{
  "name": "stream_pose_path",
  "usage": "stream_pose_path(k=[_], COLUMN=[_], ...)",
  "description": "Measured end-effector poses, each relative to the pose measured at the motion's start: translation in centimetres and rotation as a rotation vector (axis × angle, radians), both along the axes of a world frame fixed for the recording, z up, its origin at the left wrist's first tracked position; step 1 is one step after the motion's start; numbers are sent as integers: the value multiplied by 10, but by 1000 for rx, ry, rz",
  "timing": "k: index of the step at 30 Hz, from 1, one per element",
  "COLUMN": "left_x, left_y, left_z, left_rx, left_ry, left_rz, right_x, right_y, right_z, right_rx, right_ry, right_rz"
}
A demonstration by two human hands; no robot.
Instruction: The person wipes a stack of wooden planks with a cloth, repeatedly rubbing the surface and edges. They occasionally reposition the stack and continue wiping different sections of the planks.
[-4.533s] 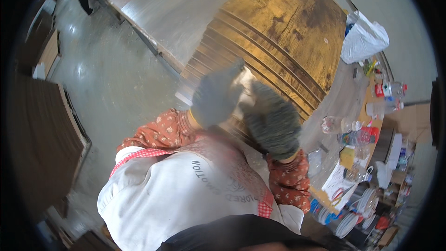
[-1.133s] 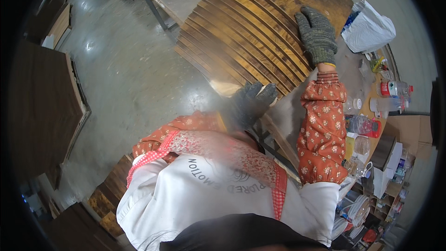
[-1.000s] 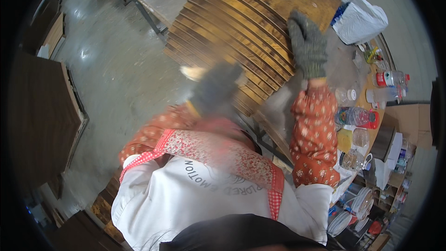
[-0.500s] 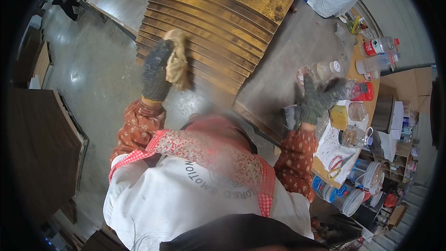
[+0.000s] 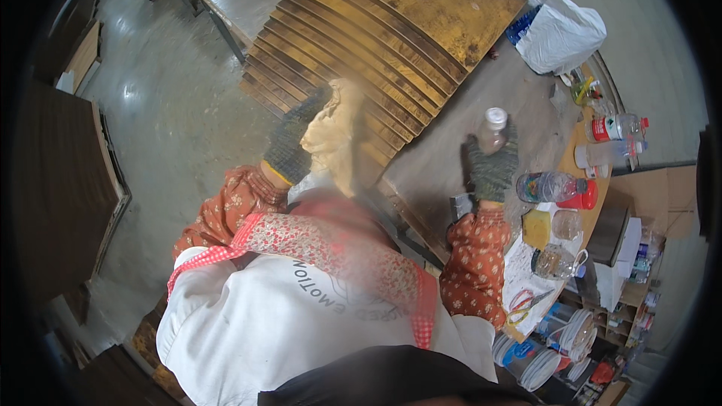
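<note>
Clock directions are taken from the middle of the view. The two hands are well apart, each closed on something. Near the middle, toward eleven o'clock, the left hand (image 5: 289, 143), in a dark grey knitted glove, grips a crumpled cream-coloured cloth (image 5: 331, 139), which is partly blurred and hangs before the lower corner of a fanned stack of yellow-brown, dark-stained wooden boards (image 5: 421, 30). Whether the cloth touches the boards, I cannot tell.

At three o'clock the right hand (image 5: 492, 171), gloved alike, is wrapped round a small clear plastic bottle with a white cap (image 5: 494, 129), cap pointing toward twelve. It is over the grey surface (image 5: 436, 169); contact with it cannot be made out.

Just beyond the right hand lies a clear bottle with a coloured label (image 5: 545, 187), its neck beside a red lid (image 5: 580, 195). A yellow sponge-like block (image 5: 536, 228) sits between three and four o'clock, scissors with red and yellow handles (image 5: 523, 304) at four, and a bulging white plastic bag (image 5: 560, 37) at two.
</note>
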State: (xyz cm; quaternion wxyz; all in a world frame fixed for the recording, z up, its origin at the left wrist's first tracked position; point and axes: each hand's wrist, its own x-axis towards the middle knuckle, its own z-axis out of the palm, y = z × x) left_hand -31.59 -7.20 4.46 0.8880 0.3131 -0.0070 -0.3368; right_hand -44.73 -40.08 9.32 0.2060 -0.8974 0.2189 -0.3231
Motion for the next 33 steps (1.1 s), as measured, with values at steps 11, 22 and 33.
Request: stream_pose_path(k=[11, 22, 33], left_x=[-36, -62, -38], left_y=[-47, -110, -134], left_z=[75, 38, 101], left_rx=[390, 665, 142], left_ry=[-621, -827, -848], left_rz=[-93, 273, -128], right_x=[5, -2, -27], right_y=[89, 99, 48], right_z=[92, 101, 76], right_rx=[-643, -706, 216], right_ry=[338, 454, 141], right_rz=[481, 455, 311])
